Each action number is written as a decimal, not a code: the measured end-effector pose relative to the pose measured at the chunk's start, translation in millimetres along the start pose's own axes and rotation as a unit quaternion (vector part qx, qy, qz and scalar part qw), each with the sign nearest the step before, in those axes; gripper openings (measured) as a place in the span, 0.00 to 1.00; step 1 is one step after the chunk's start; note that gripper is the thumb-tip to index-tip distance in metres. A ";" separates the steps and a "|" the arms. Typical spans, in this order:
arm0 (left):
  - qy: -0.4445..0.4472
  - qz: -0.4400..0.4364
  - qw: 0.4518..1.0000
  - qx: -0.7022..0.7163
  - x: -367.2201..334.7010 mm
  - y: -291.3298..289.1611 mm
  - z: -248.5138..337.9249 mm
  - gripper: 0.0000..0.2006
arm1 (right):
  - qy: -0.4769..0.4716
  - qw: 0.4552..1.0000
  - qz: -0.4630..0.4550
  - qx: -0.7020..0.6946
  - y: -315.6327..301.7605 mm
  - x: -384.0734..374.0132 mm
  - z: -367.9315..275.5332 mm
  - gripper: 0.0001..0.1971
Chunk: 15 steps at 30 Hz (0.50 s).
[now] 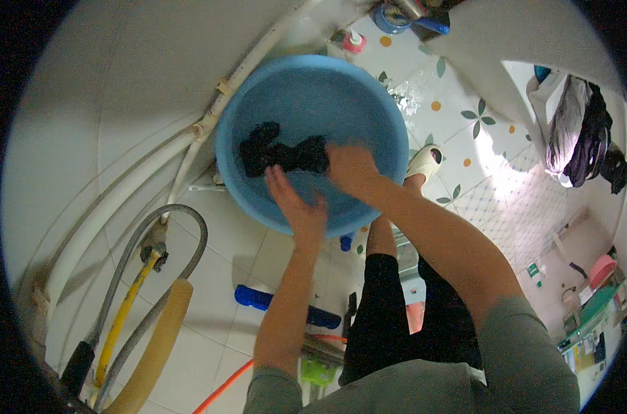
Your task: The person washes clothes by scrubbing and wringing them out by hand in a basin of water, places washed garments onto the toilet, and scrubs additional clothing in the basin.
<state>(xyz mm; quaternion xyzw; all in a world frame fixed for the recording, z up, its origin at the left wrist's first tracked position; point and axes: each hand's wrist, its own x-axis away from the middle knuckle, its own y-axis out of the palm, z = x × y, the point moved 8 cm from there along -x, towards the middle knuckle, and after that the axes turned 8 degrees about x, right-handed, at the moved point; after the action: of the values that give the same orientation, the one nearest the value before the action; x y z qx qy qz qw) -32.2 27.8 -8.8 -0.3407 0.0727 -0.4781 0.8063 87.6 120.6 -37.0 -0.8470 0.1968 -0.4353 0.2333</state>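
Tiled floor (224, 303) | blue basin (279, 90) encloses dark cloth (260, 149) | your right hand (355, 172) grips one end, likely anchoring it | your left hand (302, 212), fingers wide, at its lower edge

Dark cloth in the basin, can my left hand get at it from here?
Probably yes: the left hand is open over the basin, its fingers at the near edge of the cloth, and nothing visible blocks them.

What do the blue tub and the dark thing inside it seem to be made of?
The blue tub: probably plastic, smooth with a soft sheen, judging by its even colour and rounded rim. The dark thing: likely cloth, matte, as it lies limp and bunched; I cannot tell the fibre.
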 end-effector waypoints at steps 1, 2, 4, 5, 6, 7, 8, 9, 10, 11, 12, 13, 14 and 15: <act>0.123 -0.060 0.983 -0.124 -1.1 17.5 36.6 0.41 | -0.008 1.000 -0.020 -0.005 -2.8 8.8 6.4 0.14; 0.245 -0.116 0.931 -0.244 3.0 32.9 60.4 0.40 | -0.015 0.999 -0.039 -0.012 -5.6 18.4 6.4 0.12; 0.248 -0.179 0.943 -0.130 -11.0 31.4 53.4 0.34 | -0.105 0.986 0.049 -0.118 -43.8 57.6 -28.0 0.10; 0.249 -0.247 0.937 -0.006 -15.9 39.2 53.1 0.30 | -0.102 0.987 0.050 -0.112 -60.9 68.2 -32.8 0.10; 0.248 -0.242 0.938 -0.004 -21.4 44.2 51.8 0.30 | -0.106 0.984 0.029 -0.141 -73.9 75.7 -35.1 0.09; 0.248 -0.230 0.941 0.018 -26.0 47.8 54.6 0.23 | -0.105 0.980 0.007 -0.170 -87.8 86.0 -36.6 0.09; 0.250 -0.218 0.942 0.043 -31.8 52.7 56.6 0.16 | -0.101 0.981 0.007 -0.163 -103.9 98.6 -37.5 0.09; 0.249 -0.214 0.943 0.041 -41.2 52.1 47.3 0.16 | -0.128 0.976 0.017 -0.177 -123.7 113.0 -44.2 0.08; 0.231 -0.226 0.945 0.048 -54.4 49.9 24.8 0.15 | -0.156 0.969 0.028 -0.191 -140.3 123.1 -49.2 0.08; 0.213 -0.239 0.945 0.060 -62.1 48.1 9.0 0.14 | -0.156 0.969 0.028 -0.189 -152.7 130.0 -48.4 0.08; 0.213 -0.239 0.945 0.062 -63.2 47.0 4.3 0.14 | -0.127 0.973 -0.008 -0.192 -155.8 133.8 -40.3 0.08; 0.186 -0.244 0.950 0.062 -63.8 45.3 -4.5 0.15 | -0.098 0.975 -0.045 -0.195 -153.3 136.4 -31.4 0.10; 0.159 -0.250 0.953 0.066 -64.2 47.4 -5.7 0.17 | -0.094 0.976 -0.044 -0.192 -154.6 138.5 -21.3 0.10; 0.160 -0.251 0.952 0.069 -65.3 46.7 -3.4 0.17 | -0.091 0.967 -0.012 -0.237 -159.6 138.1 -9.7 0.10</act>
<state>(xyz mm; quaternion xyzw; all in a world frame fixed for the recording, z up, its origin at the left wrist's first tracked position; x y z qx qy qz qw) -34.7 94.3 -53.9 -0.2109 0.0796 -0.7171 0.6596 175.4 174.2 147.5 -0.9165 0.2622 -0.2997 0.0377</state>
